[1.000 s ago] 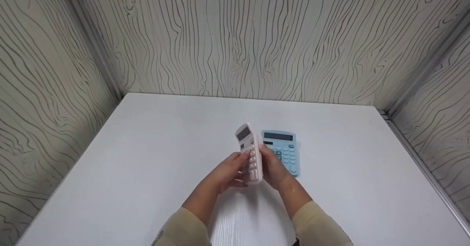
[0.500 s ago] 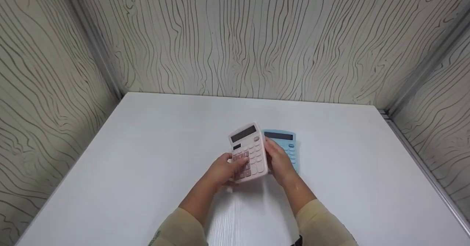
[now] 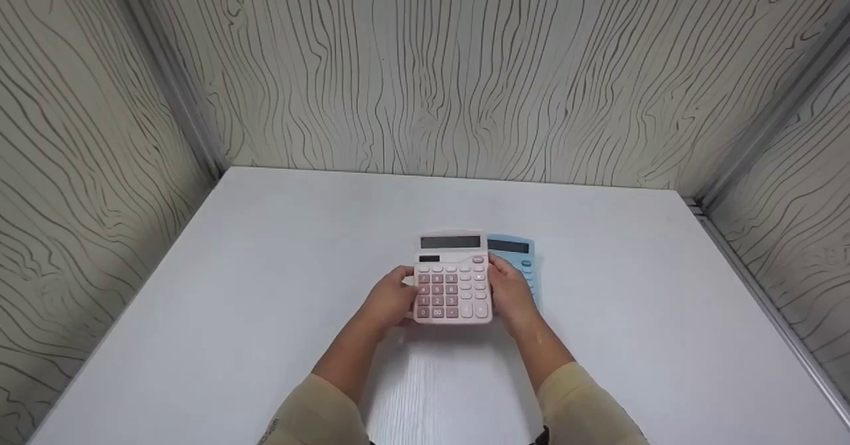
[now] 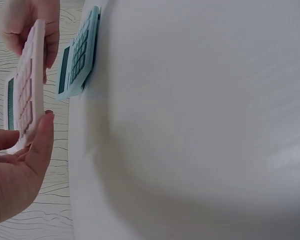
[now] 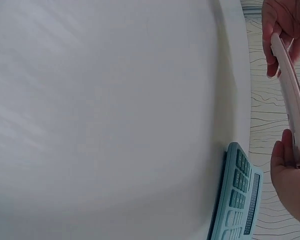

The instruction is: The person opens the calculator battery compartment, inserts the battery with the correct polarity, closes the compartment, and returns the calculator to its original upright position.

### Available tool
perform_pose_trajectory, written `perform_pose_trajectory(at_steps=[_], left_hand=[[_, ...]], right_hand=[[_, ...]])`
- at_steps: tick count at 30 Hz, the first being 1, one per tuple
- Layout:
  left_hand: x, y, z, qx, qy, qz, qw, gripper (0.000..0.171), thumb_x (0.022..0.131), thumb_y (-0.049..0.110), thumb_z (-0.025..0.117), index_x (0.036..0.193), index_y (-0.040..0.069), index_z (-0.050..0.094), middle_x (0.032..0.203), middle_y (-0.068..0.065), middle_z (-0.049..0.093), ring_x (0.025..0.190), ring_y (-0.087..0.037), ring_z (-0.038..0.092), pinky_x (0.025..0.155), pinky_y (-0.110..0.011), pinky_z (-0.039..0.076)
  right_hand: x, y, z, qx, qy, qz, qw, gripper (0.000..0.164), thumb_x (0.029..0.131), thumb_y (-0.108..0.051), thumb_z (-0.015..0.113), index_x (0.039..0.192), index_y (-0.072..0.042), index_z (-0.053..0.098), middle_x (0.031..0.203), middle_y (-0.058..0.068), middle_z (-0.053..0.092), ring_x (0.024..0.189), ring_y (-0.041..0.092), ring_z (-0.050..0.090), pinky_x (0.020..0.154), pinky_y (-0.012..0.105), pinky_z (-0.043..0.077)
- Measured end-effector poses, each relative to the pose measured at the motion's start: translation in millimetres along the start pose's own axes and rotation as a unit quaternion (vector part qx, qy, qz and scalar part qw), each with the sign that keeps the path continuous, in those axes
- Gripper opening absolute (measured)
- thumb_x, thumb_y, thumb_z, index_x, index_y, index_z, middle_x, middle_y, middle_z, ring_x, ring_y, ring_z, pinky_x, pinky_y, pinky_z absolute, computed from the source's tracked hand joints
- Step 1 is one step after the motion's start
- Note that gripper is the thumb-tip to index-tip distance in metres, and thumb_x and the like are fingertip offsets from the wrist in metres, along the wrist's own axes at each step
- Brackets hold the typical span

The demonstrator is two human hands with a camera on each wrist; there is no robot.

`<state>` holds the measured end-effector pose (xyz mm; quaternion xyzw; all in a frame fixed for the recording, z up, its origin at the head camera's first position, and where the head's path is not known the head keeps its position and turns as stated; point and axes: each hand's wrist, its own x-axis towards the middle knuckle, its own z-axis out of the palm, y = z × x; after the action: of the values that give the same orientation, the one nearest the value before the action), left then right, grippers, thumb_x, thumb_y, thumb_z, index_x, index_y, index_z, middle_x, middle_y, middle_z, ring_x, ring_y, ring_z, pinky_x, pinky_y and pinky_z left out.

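Observation:
A pink calculator (image 3: 453,279) is held up off the table between both hands, its keys and dark display facing the head camera. My left hand (image 3: 389,299) grips its left edge, thumb at the front and fingers behind, as the left wrist view also shows. On the opposite edge my right hand (image 3: 512,295) grips it, with the fingers partly hidden behind the body. A blue calculator (image 3: 524,252) lies on the table behind and to the right, partly covered by the pink one and my right hand. In the right wrist view the pink calculator (image 5: 292,100) appears edge-on, apart from the table.
The white table (image 3: 265,285) spreads out on both sides of the arms. Wood-grain patterned panels (image 3: 425,73) rise at its back and sides, with grey metal framing (image 3: 166,80) in the corners.
The pink calculator has turned from a steep sideways tilt to squarely facing the head camera. Both hands have kept hold of it and shifted slightly apart. The blue calculator has stayed put.

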<state>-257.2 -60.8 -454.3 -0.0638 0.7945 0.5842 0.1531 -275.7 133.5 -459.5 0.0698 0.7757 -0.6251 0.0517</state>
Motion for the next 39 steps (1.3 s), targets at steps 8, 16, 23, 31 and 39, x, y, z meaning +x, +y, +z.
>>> perform_pose_trajectory(at_steps=[8, 16, 23, 31, 39], left_hand=[[-1.2, 0.5, -5.3, -0.008, -0.011, 0.023, 0.9996, 0.045, 0.091, 0.006, 0.048, 0.135, 0.012, 0.041, 0.097, -0.008, 0.057, 0.078, -0.017, 0.061, 0.066, -0.033, 0.054], [1.0, -4.4, -10.2, -0.066, -0.016, 0.013, 0.9976, 0.044, 0.092, 0.007, 0.048, 0.135, 0.014, 0.041, 0.101, -0.008, 0.059, 0.08, -0.018, 0.063, 0.066, -0.03, 0.054], [6.0, -4.1, -15.4, -0.102, 0.038, 0.001, 0.994, 0.046, 0.093, 0.009, 0.048, 0.137, 0.018, 0.04, 0.107, -0.007, 0.06, 0.083, -0.017, 0.062, 0.067, -0.029, 0.053], [11.4, -9.8, -18.1, -0.111, 0.086, -0.006, 0.9901, 0.04, 0.094, 0.013, 0.048, 0.134, 0.013, 0.043, 0.111, -0.008, 0.061, 0.085, -0.014, 0.062, 0.067, -0.027, 0.053], [21.3, -25.2, -22.3, -0.063, 0.09, -0.041, 0.9931, 0.038, 0.093, 0.016, 0.046, 0.131, 0.008, 0.046, 0.103, -0.005, 0.061, 0.083, -0.015, 0.06, 0.066, -0.026, 0.051]], right_hand=[[0, 5, -2, -0.019, 0.001, 0.022, 1.0, 0.04, 0.1, -0.021, 0.032, 0.138, -0.011, 0.038, 0.123, 0.007, 0.055, 0.103, 0.02, 0.054, 0.087, 0.033, 0.045], [2, 5, -1, -0.021, 0.012, 0.025, 0.999, 0.038, 0.098, -0.018, 0.038, 0.135, -0.01, 0.044, 0.11, 0.008, 0.06, 0.09, 0.02, 0.058, 0.074, 0.028, 0.049], [0, -1, 4, -0.007, 0.014, 0.015, 1.0, 0.031, 0.095, -0.015, 0.045, 0.123, -0.009, 0.056, 0.112, 0.006, 0.061, 0.093, 0.018, 0.059, 0.078, 0.029, 0.05], [0, -3, 17, -0.025, 0.003, 0.013, 1.0, 0.029, 0.094, -0.016, 0.048, 0.12, -0.007, 0.059, 0.118, 0.007, 0.06, 0.104, 0.018, 0.058, 0.087, 0.033, 0.048], [1, 4, 33, -0.107, -0.013, 0.022, 0.994, 0.037, 0.09, -0.011, 0.046, 0.125, -0.006, 0.054, 0.124, 0.009, 0.056, 0.115, 0.026, 0.051, 0.091, 0.039, 0.044]])
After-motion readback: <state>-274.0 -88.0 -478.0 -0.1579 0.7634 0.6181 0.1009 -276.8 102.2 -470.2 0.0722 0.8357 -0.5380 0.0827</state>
